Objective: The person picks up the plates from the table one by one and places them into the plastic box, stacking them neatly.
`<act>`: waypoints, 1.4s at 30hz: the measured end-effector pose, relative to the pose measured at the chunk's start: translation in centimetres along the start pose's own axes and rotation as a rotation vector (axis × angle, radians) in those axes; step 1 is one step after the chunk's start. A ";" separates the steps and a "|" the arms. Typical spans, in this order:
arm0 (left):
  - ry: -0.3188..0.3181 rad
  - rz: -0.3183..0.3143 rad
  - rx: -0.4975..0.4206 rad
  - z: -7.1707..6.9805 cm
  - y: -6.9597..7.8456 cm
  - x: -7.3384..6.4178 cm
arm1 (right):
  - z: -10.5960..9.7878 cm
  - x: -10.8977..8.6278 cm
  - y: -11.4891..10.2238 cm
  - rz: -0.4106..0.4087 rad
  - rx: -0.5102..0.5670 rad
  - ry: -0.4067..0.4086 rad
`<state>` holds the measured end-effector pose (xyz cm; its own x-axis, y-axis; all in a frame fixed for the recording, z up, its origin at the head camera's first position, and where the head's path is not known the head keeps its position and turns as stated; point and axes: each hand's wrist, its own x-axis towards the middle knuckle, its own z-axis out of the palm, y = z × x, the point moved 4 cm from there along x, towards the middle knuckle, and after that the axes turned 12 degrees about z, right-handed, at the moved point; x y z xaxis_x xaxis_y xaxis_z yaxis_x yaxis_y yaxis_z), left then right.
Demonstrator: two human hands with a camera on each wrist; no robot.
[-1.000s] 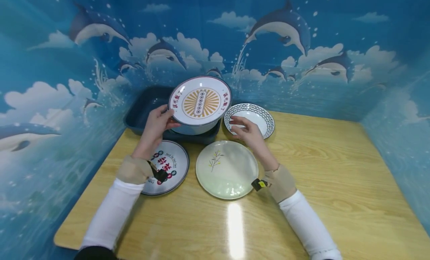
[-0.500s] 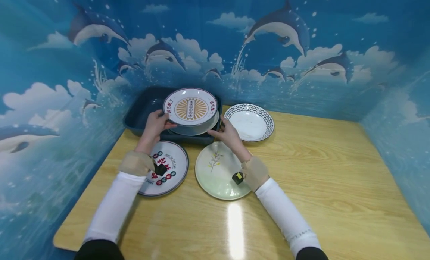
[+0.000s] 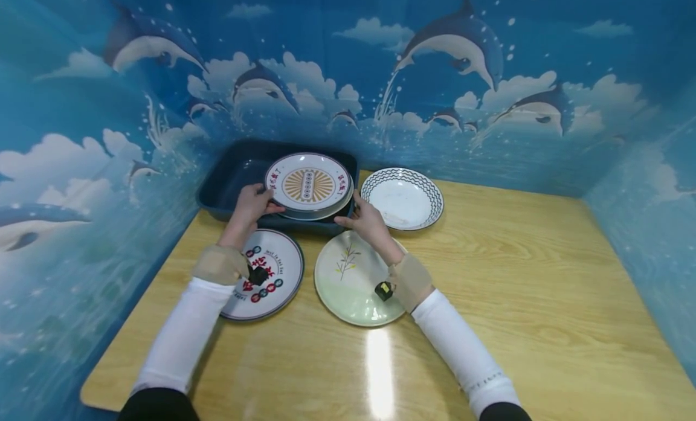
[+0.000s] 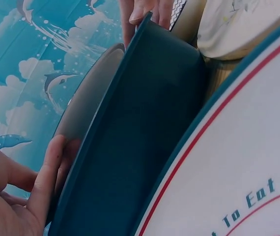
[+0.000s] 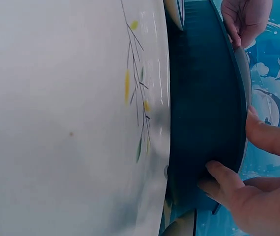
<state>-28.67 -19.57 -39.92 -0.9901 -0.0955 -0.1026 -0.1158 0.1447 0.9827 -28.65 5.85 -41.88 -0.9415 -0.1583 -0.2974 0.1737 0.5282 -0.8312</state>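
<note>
A white plate with a yellow sunburst and red characters [image 3: 309, 180] lies level over a pale dish [image 3: 321, 215] at the right end of the dark blue tub [image 3: 234, 173]. My left hand [image 3: 251, 206] pinches the plate's left rim, thumb by the edge. At the right side, my right hand [image 3: 370, 220] reaches to the rim with its fingers spread. In the right wrist view, one fingertip [image 5: 251, 112] sits at the plate's edge while others overlap the tub's outer wall [image 5: 206, 88]. Most of the dish beneath is hidden.
A plate with red characters [image 3: 280, 288] lies under my left forearm. A pale green plate with a twig design [image 3: 348, 288] is partly under my right wrist. A wavy-rimmed bowl [image 3: 405, 197] stands right of the tub. A dolphin-print backdrop [image 3: 489, 107] encloses the table [image 3: 516, 306].
The sunburst plate has come down, levelled out and shifted slightly left onto the dish in the tub. My right hand has moved left to the plate's right side.
</note>
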 end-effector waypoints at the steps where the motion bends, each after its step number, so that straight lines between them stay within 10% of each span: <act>1: -0.007 -0.001 0.005 0.0 0.0 0.0 | 0.0 0.0 0.0 0.002 0.006 -0.002; 12: -0.111 0.026 0.171 -0.3 -0.5 0.4 | 0.1 0.2 0.2 0.011 0.064 -0.029; 29: -0.095 0.059 0.440 -0.7 -0.3 -0.3 | -0.1 0.2 0.1 -0.005 0.061 -0.008; 42: -0.042 0.163 0.478 -1.0 -0.5 -2.2 | -0.4 0.0 0.5 0.009 0.093 -0.064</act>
<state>-26.37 -20.47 -40.00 -0.9995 0.0037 0.0305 0.0268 0.5900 0.8069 -28.65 6.45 -42.15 -0.9200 -0.2081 -0.3322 0.2114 0.4503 -0.8675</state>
